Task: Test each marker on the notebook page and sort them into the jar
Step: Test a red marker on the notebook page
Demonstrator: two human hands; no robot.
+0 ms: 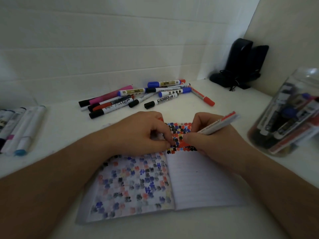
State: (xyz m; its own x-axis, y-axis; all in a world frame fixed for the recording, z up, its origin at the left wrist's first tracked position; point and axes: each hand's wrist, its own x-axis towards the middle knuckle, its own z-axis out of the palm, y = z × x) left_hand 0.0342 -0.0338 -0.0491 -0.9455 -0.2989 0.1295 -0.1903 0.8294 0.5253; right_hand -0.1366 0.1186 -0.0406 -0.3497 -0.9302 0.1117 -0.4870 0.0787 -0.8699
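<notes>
Fingers of right hand (pixel 205 135) pinch red-and-white marker (pixel 218 125), tip on far right page of open lined notebook (pixel 198 178); left hand (pixel 143 133), fingers curled, pins page w/ red cap apparently inside; risk: page slips, ink smears.

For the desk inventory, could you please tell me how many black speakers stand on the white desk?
2. The front black plastic speaker stands in the far right corner; the rear black plastic speaker sits just behind it, partly hidden. No others show.
</notes>
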